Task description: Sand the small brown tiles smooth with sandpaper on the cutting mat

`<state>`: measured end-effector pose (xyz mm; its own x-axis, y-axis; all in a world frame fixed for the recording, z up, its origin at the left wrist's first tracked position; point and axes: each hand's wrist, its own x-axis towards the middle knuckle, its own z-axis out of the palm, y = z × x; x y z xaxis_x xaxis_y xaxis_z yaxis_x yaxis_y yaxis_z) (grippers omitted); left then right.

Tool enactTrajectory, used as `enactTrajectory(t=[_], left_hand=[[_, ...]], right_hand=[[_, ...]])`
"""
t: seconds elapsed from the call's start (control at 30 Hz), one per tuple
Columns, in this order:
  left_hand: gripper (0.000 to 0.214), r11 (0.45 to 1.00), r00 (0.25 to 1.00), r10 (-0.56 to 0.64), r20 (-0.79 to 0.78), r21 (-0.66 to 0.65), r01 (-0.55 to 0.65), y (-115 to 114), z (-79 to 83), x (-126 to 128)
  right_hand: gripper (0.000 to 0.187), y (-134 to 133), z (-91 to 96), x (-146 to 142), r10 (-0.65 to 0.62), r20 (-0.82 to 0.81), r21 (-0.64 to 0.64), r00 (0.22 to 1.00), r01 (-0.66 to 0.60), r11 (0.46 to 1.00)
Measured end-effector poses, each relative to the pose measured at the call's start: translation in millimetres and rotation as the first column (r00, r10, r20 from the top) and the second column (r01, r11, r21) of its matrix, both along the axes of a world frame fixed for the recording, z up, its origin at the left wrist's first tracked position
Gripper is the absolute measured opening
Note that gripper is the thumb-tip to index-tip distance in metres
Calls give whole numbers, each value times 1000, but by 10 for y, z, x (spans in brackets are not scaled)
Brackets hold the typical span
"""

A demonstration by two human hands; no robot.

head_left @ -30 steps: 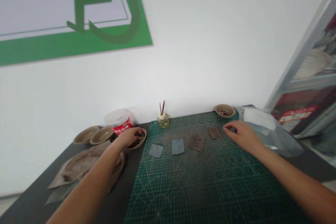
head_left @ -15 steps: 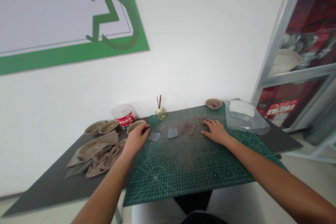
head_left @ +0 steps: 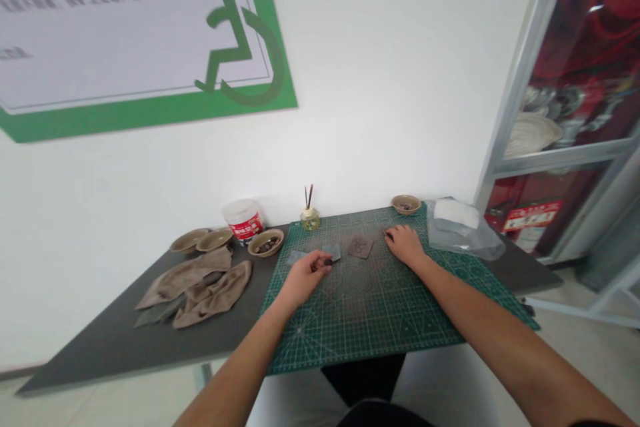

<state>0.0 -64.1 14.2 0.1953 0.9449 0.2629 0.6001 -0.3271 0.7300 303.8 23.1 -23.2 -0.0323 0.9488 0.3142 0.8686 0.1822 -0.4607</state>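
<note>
My left hand [head_left: 305, 273] hovers over the green cutting mat [head_left: 380, 307], its fingers pinched on a small dark piece held just in front of two grey squares [head_left: 331, 252]. My right hand [head_left: 406, 245] lies flat with spread fingers on the mat, covering a brown square, right of another brown square [head_left: 361, 247]. A bowl of dark pieces [head_left: 266, 242] stands left of the mat.
Brown cloths [head_left: 200, 283] lie on the dark table [head_left: 100, 353] at the left, behind them two empty bowls [head_left: 203, 239] and a white tub [head_left: 243, 219]. A reed diffuser [head_left: 309, 216], another small bowl [head_left: 405, 203] and a plastic bag [head_left: 463, 230] stand at the back.
My left hand left the bowl of dark pieces and moved right onto the mat, pinched shut. My right hand shifted left and flattened on the brown square. The view pulled back.
</note>
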Motion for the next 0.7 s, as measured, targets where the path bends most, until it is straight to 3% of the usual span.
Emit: enactTrajectory(t=[0.1, 0.2, 0.33, 0.5, 0.53, 0.57, 0.6, 0.67, 0.7], left_hand=[[28, 999, 997, -21, 77, -45, 24, 48, -40, 80], [28, 997, 988, -17, 152, -76, 29, 140, -87, 150], [29, 994, 970, -7, 245, -105, 34, 340, -124, 243], [31, 990, 946, -17, 325, -128, 62, 607, -61, 333], [31, 989, 943, -15, 333, -131, 62, 656, -36, 343], [31, 989, 939, -12, 342, -133, 61, 703, -11, 351], [31, 989, 936, -9, 352, -134, 59, 749, 13, 358], [31, 989, 927, -9, 375, -132, 63, 836, 49, 373], [30, 989, 921, -12, 389, -133, 69, 875, 59, 380]], right_hand=[[29, 54, 63, 40, -38, -183, 49, 982, 47, 998], [31, 115, 157, 65, -52, -417, 93, 908, 100, 991], [30, 214, 334, 22, 22, -705, 132, 709, 101, 986], [26, 388, 676, 101, 121, -876, 184, 468, 91, 979], [24, 423, 751, 148, 143, -906, 195, 399, 91, 977], [20, 456, 819, 197, 188, -960, 204, 209, 59, 977], [18, 486, 877, 240, 208, -976, 210, 70, 25, 977], [16, 535, 948, 286, 208, -974, 214, -88, -67, 974], [15, 554, 959, 280, 196, -975, 208, -109, -114, 971]])
